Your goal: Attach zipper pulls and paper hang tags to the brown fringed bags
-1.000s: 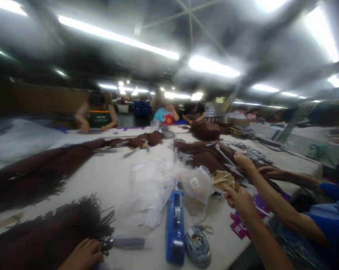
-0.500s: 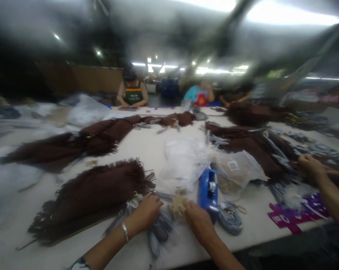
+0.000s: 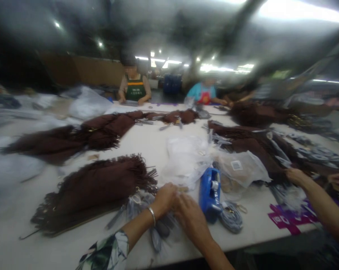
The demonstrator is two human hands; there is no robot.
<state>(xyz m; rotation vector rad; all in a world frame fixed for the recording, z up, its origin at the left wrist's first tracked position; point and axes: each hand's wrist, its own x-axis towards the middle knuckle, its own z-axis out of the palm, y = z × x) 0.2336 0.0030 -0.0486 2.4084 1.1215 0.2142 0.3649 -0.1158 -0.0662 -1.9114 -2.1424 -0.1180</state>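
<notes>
My left hand (image 3: 165, 198), a bangle at its wrist, is closed with the fingertips against those of my right hand (image 3: 189, 214). The right fingers are bent together too. What they pinch is hidden between them. A small tan piece (image 3: 182, 189) shows just beyond the fingertips. Under my left wrist lie grey straps in clear plastic (image 3: 156, 238). To the left rests a dark brown fringed bag (image 3: 96, 193) with a metal ring near its right end. A blue tape dispenser (image 3: 210, 195) stands right of my right hand, beside a coiled grey strap (image 3: 231, 217).
White plastic bags (image 3: 186, 157) lie ahead, and a barcoded clear bag (image 3: 241, 168) sits behind the dispenser. More brown fringed bags (image 3: 107, 131) cover the table's far left and right. A co-worker's hand (image 3: 297, 177) works at right, near a purple strip (image 3: 287, 219). People sit opposite.
My left hand has moved right, off the grey straps, to meet my right hand. The tan stringed piece at my right fingertips is now hidden. The co-worker's arm at right has shifted left.
</notes>
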